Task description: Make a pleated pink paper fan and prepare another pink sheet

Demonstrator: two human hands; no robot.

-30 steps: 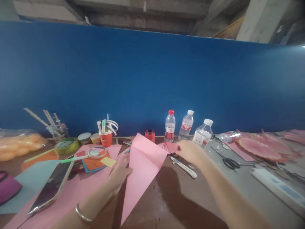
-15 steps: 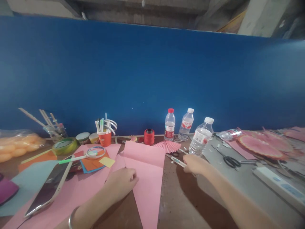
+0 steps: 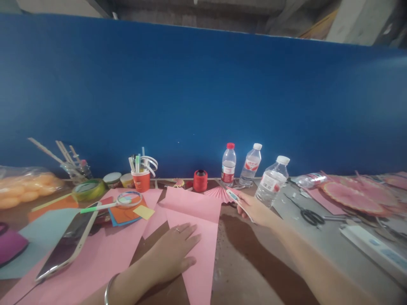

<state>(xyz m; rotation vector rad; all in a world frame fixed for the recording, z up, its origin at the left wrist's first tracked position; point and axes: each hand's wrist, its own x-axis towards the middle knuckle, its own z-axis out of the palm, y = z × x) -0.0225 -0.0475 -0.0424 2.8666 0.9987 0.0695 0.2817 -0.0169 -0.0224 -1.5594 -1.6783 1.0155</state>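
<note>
My left hand [image 3: 174, 252] lies palm down with its fingers spread on a folded sheet of pink paper [image 3: 203, 237]. The sheet has a crease across its upper part and narrows toward the front edge of the view. In my closed right hand [image 3: 252, 207] is a slim white utility knife [image 3: 238, 201], held a little above the table and pointing up to the left. Just behind it sits a pleated pink paper fan [image 3: 219, 194], partly covered by the knife and my fingers. A water bottle [image 3: 271, 184] stands close behind my right hand.
Two more bottles [image 3: 228, 167] and a red thread spool [image 3: 200, 181] line the back. Left are a cup of pens [image 3: 141, 181], a magnifying glass [image 3: 129, 199], a phone [image 3: 68, 243] and tape [image 3: 89, 190]. Right are scissors [image 3: 310, 217] and a power strip [image 3: 372, 243].
My right hand has lifted the utility knife from the table and moved slightly up and left. My left hand has uncurled and slid right, flat onto the pink paper.
</note>
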